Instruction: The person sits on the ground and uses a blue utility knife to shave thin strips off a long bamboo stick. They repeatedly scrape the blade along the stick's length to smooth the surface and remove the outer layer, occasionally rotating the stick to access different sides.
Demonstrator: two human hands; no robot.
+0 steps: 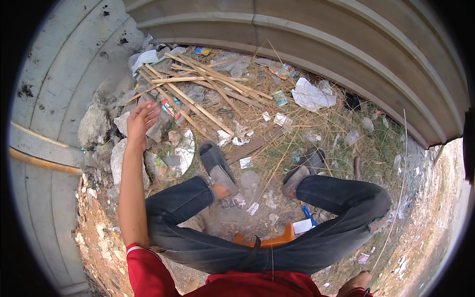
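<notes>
My left hand (142, 123) reaches forward over grey rocks at the left, its fingers apart and slightly curled, nothing seen in them. Just beyond it lies a loose pile of thin wooden strips (193, 76), some crossing one another. Low at the right edge of my body, my right hand (357, 283) is closed on the lower end of a long thin stick (394, 207). That stick points up and away along my right side. My right fingers are partly cut off by the frame's lower edge.
Corrugated metal sheets (316, 22) and a pale panel wall (54, 89) close off the far and left sides. Rocks (94, 126), dry grass and litter cover the ground. An orange plastic object (279, 241) and a blue item (308, 216) lie between my bent legs.
</notes>
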